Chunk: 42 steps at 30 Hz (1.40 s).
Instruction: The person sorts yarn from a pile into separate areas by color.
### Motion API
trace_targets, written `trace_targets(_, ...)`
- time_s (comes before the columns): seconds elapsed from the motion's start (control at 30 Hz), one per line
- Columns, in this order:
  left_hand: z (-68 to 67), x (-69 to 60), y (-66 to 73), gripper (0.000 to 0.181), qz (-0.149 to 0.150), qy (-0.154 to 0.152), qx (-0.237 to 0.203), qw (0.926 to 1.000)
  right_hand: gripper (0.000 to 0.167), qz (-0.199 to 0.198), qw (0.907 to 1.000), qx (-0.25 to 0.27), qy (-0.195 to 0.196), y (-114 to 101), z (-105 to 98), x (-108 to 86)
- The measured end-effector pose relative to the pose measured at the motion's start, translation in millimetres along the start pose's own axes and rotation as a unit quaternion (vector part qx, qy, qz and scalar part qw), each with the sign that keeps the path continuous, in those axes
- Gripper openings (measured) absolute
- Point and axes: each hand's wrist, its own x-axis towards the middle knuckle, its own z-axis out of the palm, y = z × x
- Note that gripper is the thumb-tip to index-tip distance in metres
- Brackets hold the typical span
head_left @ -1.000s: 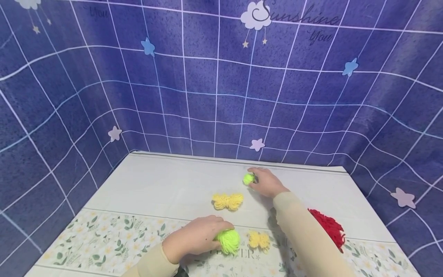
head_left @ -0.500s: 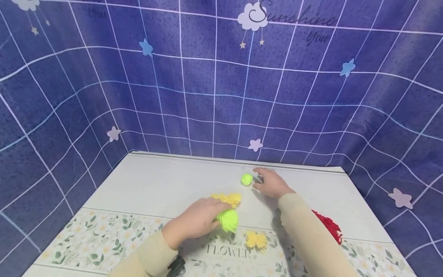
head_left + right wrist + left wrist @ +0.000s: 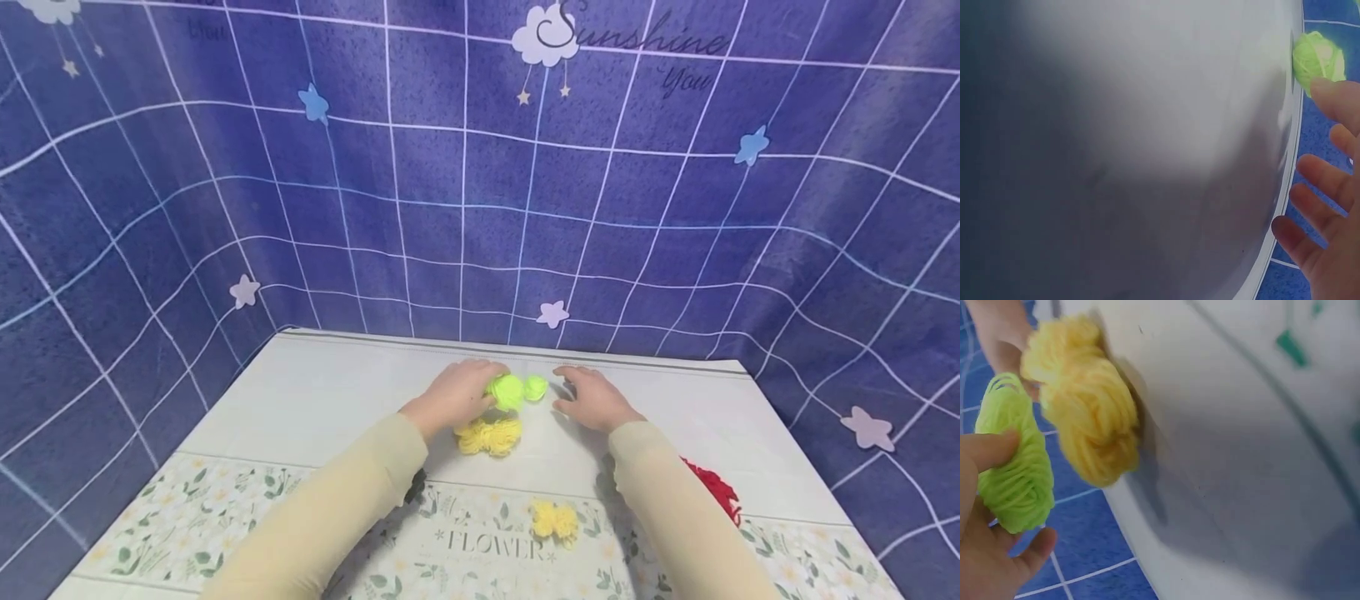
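My left hand point(image 3: 461, 393) grips a neon green yarn ball point(image 3: 507, 392) near the back of the table; thumb and fingers wrap its sides in the left wrist view point(image 3: 1016, 462). Just right of it lies a smaller green yarn ball point(image 3: 536, 387), close to or touching the larger one. My right hand point(image 3: 592, 398) is beside the small ball with fingers spread, a slight gap between them in the head view. In front of the left hand sits a yellow yarn bundle point(image 3: 489, 437), tied at its middle.
A smaller yellow yarn bundle point(image 3: 554, 522) lies nearer the front on the flower-print cloth point(image 3: 240, 500). Red yarn point(image 3: 716, 492) is partly hidden behind the right sleeve point(image 3: 675, 508). A blue gridded curtain point(image 3: 420, 208) rises along the table's back edge and sides.
My left hand has carried the larger green yarn ball from the front toward the back, up to the small one. My right hand has let go of the small ball and drawn slightly right.
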Motion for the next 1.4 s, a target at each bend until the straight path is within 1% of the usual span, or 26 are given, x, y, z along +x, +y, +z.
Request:
trace_targets(0.13, 4.5, 16.3, -4.1, 0.049, 0.009, 0.011, 0.018, 0.9997, 0.063, 0.000, 1.0000, 0.000, -0.003, 0, -3, -2.3)
trace_targets(0.23, 6.0, 26.0, -5.8, 0.048, 0.008, 0.019, 0.027, 0.9994, 0.062, 0.002, 1.0000, 0.002, 0.000, 2, -6, -3.3)
trace_targets(0.4, 14.7, 35.8, -9.5, 0.047, -0.017, 0.010, 0.021, 0.9996, 0.061, 0.009, 0.9999, -0.007, -0.009, 5, -6, -6.1)
trace_targets(0.57, 22.9, 40.0, -13.5, 0.049, -0.035, -0.004, 0.015, 0.9993, 0.061, 0.009, 0.9999, -0.006, -0.012, 3, -6, -8.6)
trace_targets(0.77, 25.1, 38.7, -16.3, 0.055, -0.047, -0.033, 0.003, 0.9983, 0.060, 0.006, 0.9999, -0.005, -0.009, 2, -7, -9.5)
trace_targets(0.87, 23.7, 35.9, -17.7, 0.058, -0.049, -0.041, -0.001, 0.9980, 0.060, 0.006, 0.9999, -0.003, -0.008, 1, -9, -9.8)
trace_targets(1.0, 21.1, 30.5, -19.6, 0.060, -0.045, -0.032, -0.005, 0.9985, 0.059, 0.001, 1.0000, -0.002, -0.006, 2, -7, -10.2)
trace_targets(1.17, 18.6, 22.3, -22.6, 0.061, -0.039, -0.028, 0.004, 0.9989, 0.059, -0.012, 0.9998, 0.006, -0.012, 3, -1, -13.5)
trace_targets(1.4, 12.8, 9.3, -20.2, 0.064, -0.021, -0.025, -0.003, 0.9995, 0.057, -0.024, 0.9991, 0.034, 0.001, -5, -6, -24.3)
